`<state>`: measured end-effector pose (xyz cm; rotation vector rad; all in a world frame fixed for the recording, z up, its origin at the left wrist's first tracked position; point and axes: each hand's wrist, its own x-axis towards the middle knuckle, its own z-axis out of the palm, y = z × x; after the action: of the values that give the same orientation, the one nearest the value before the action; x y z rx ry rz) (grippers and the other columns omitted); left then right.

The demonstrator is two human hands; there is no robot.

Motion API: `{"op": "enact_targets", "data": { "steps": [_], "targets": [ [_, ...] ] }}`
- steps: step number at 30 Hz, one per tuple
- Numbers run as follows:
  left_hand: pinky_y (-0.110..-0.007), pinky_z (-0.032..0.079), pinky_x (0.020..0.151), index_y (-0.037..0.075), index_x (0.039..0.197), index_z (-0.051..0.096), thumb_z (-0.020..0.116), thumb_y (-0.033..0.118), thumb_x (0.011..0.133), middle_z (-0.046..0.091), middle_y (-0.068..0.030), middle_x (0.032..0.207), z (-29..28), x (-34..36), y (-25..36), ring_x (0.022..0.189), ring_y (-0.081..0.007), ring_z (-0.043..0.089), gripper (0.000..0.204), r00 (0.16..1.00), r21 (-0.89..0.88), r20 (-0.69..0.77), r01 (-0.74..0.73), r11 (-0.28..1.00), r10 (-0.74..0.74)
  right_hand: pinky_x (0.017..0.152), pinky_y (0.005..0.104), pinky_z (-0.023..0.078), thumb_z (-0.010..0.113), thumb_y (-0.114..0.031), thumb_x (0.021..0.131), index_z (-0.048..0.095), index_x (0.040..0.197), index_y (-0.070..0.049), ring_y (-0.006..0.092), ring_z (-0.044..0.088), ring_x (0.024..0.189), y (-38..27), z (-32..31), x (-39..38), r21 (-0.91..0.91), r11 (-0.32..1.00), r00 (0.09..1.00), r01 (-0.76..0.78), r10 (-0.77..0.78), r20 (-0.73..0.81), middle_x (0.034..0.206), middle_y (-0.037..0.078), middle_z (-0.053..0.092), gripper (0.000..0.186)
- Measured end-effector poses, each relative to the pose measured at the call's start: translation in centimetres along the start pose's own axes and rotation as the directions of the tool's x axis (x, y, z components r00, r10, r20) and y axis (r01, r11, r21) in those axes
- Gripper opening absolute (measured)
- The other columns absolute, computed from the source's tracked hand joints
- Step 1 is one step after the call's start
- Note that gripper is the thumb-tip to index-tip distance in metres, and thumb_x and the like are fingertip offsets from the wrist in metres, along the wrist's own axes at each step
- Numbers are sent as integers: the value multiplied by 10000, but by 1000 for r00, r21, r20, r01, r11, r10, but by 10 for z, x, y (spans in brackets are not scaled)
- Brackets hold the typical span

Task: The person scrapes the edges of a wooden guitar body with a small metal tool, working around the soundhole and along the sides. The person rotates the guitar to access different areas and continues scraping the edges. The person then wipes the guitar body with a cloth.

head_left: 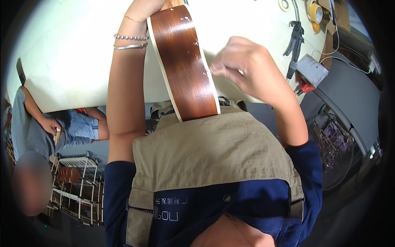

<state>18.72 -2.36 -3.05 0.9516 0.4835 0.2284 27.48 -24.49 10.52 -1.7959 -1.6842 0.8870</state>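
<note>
A small wooden instrument body (181, 49), likely a ukulele, lies on its edge with its glossy brown side and cream binding facing up, one end against my apron. White flecks dot it along the right. My left hand (149, 9) is closed on the instrument's far end at the top, its fingertips partly out of view. My right hand (239, 68) is beside the right binding, fingers curled and pinched, slightly blurred; whatever is between the fingertips is too small to make out.
A white padded worktable (70, 53) holds tape rolls (315, 13), a black air gun (294, 41) and a grey box (312, 68) with cables at the right. A seated co-worker (35, 123) holds a small pale piece at left, beside a rack (80, 185). A fan (333, 152) stands at right.
</note>
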Motion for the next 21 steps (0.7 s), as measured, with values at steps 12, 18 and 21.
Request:
{"op": "enact_targets", "data": {
  "steps": [12, 18, 21],
  "targets": [
    [-262, 505, 873, -32, 1397, 423, 554, 184, 995, 601, -75, 1180, 7, -3, 9, 1016, -133, 587, 475, 997, 19, 30, -65, 998, 65, 710, 373, 519, 714, -70, 746, 696, 755, -51, 260, 622, 770, 7, 1, 16, -15, 1000, 999, -19, 18, -49, 752, 98, 677, 27],
    [-253, 511, 852, -24, 1388, 434, 558, 178, 993, 603, -64, 1167, 2, -2, 6, 997, -121, 589, 460, 998, 24, 10, -68, 997, 67, 707, 377, 518, 718, -95, 739, 698, 759, -60, 264, 620, 765, 5, -7, 13, 64, 998, 997, -25, 19, 80, 744, 98, 670, 44],
    [-248, 512, 840, -19, 1384, 440, 558, 179, 994, 603, -56, 1151, 4, -1, 5, 982, -115, 587, 454, 997, -6, 20, -74, 997, 74, 709, 379, 518, 717, -82, 741, 697, 759, -61, 268, 615, 768, -1, -2, 14, -39, 996, 996, -83, 84, 6, 723, 92, 656, 34]
  ]
}}
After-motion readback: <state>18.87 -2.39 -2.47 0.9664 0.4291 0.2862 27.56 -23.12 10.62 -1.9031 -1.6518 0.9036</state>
